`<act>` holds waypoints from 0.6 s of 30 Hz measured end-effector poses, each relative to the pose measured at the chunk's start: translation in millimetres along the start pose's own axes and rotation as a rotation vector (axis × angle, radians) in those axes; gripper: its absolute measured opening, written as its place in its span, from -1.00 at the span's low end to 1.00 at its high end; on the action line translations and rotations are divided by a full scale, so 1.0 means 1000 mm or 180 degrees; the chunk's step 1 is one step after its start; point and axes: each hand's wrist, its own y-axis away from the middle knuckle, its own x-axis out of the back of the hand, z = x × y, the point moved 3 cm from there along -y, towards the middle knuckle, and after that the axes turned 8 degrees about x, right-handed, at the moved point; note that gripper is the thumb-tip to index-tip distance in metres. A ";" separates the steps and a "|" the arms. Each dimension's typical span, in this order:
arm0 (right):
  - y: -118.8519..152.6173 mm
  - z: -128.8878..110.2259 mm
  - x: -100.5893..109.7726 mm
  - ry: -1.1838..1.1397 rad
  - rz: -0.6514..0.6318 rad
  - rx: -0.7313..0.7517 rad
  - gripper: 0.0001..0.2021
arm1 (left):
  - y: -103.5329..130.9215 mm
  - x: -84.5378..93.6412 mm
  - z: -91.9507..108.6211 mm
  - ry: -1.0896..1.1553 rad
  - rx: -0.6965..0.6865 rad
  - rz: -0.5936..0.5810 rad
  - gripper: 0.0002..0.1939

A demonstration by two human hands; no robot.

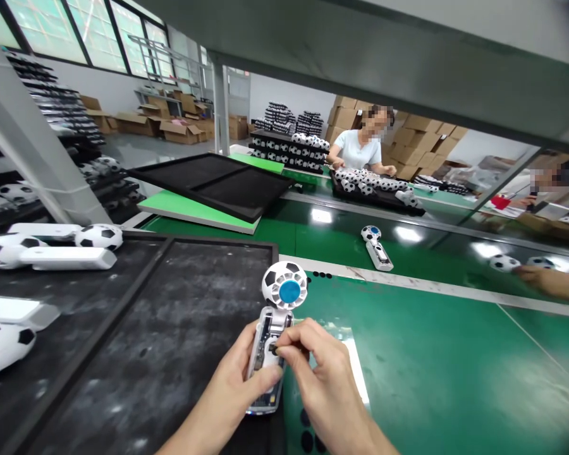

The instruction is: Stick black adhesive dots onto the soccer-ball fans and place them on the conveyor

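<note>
A handheld fan [272, 321] with a soccer-ball head and a blue round centre stands in front of me, its white handle open on parts inside. Around the lower handle, my left hand [234, 385] is closed, thumb across the front. My right hand [325, 366] pinches a small dark piece [274, 349] at the middle of the handle; its kind is too small to tell. Black round pads [306, 440] lie on the green surface below my right hand, and several smaller black dots [322, 275] lie beyond the fan head.
To the left, a black tray [137, 328] holds white soccer-ball fans [69, 256]. Another open fan [377, 248] lies on the green belt [322, 237] ahead. A black tray [208, 180] rests on a green board [194, 212]. A co-worker [358, 148] sits opposite; another person's hand [550, 281] reaches in at right.
</note>
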 end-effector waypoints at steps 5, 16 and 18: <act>-0.001 0.001 -0.003 0.0157 0.0009 0.0086 -0.83 | -0.002 0.000 -0.001 -0.0023 0.0043 0.0021 -0.39; -0.002 -0.001 -0.002 0.0625 -0.0189 0.0246 -0.84 | -0.001 0.002 -0.005 -0.0055 -0.0022 0.0021 -0.44; -0.001 -0.001 -0.003 0.0666 -0.0212 0.0257 -0.84 | -0.001 0.001 -0.005 -0.0019 -0.0036 -0.0006 -0.44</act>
